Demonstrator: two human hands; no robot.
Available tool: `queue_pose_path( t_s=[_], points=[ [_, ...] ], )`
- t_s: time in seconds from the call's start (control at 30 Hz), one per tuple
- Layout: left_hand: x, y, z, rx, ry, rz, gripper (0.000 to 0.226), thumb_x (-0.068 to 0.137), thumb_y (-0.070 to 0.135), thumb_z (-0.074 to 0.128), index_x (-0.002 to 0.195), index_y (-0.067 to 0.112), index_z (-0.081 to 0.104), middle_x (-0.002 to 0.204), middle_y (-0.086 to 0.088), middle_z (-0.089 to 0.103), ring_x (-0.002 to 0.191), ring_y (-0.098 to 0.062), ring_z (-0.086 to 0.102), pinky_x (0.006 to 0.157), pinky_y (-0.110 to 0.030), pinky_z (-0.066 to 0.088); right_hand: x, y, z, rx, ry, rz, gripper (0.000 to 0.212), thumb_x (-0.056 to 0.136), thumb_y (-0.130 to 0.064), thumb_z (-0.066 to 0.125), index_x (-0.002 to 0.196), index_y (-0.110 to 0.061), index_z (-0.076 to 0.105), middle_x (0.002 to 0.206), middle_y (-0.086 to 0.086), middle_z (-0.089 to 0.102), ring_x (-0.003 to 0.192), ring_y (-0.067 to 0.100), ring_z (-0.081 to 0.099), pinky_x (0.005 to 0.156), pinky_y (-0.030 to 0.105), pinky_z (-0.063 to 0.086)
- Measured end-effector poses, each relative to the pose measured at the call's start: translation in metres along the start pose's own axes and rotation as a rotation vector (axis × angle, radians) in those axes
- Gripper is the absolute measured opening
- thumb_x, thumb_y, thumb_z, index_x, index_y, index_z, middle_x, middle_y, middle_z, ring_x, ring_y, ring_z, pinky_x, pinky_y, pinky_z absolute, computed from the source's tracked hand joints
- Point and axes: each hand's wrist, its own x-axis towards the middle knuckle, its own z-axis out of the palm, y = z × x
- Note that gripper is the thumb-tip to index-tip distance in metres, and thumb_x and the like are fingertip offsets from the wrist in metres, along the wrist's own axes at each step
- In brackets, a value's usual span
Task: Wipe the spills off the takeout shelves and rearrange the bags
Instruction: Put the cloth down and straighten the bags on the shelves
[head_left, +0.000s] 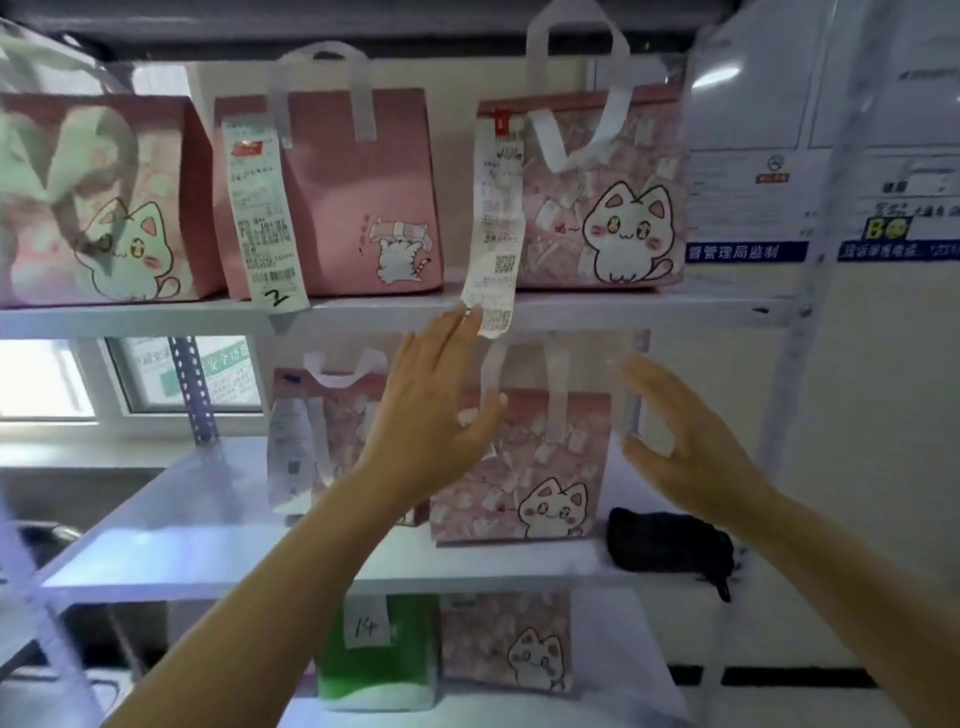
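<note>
Head view, left hand (434, 410) hides bag (524, 467) corner

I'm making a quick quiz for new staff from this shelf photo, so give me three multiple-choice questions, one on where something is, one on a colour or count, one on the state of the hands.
1. Where does the black cloth lie?
A. top shelf, left end
B. middle shelf, right of the cat bag
C. bottom shelf, on the green bag

2. How many bags stand on the top shelf?
A. one
B. three
C. five

3. How are the hands?
A. both open, holding nothing
B. both gripping a bag handle
C. one wiping with the cloth

Answers: 1 B, the black cloth sits on the middle shelf beside the cat bag. 2 B, three pink bags line the top shelf. 3 A, the left hand and right hand have straight fingers spread either side of that bag.
</note>
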Motion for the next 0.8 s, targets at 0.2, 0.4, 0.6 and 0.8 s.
queue_pose_path(
  t_s=[0.2, 0.4, 0.6, 0.8],
  points=[
    [-0.071, -0.006, -0.006, 0.045, -0.109, -0.12, 0.075, 0.083, 0.052, 0.037, 0.148, 0.019, 0.024, 0.154, 0.001, 0.027, 0.142, -0.014, 0.019, 0.119, -0.044, 0.007, -0.043, -0.001, 0.036, 0.044, -0.125, 0.063, 0.065, 0.088, -0.015, 0.06, 0.142, -0.037, 0.031, 0.154, -0.016, 0.022, 0.141, -0.002, 0.016, 0.112, 0.014, 0.016],
    [-0.127, -0.027, -0.016, 0.08, -0.187, -0.286, 0.071, 0.084, 0.046, 0.045, 0.148, 0.021, 0.024, 0.154, 0.003, 0.027, 0.142, -0.017, 0.022, 0.119, -0.038, 0.004, -0.06, -0.013, 0.066, 0.169, -0.228, 0.106, 0.065, 0.089, -0.01, 0.057, 0.139, -0.042, 0.03, 0.151, -0.021, 0.022, 0.14, -0.003, 0.016, 0.111, 0.016, 0.025],
    [-0.163, -0.055, -0.03, 0.1, -0.229, -0.436, 0.068, 0.091, 0.036, 0.057, 0.148, 0.026, 0.022, 0.155, 0.004, 0.024, 0.143, -0.017, 0.02, 0.114, -0.034, 0.001, -0.063, -0.03, 0.108, 0.176, -0.285, 0.158, 0.059, 0.09, -0.017, 0.057, 0.141, -0.037, 0.033, 0.152, -0.018, 0.023, 0.139, -0.002, 0.016, 0.117, 0.033, 0.018],
    [-0.194, -0.103, -0.045, 0.081, -0.278, -0.497, 0.068, 0.091, 0.034, 0.058, 0.148, 0.021, 0.023, 0.155, 0.001, 0.026, 0.142, -0.018, 0.021, 0.118, -0.041, 0.011, -0.059, -0.051, 0.158, 0.117, -0.363, 0.175, 0.059, 0.092, -0.02, 0.055, 0.144, -0.035, 0.03, 0.153, -0.012, 0.023, 0.141, 0.004, 0.016, 0.114, 0.027, 0.015]
  ],
)
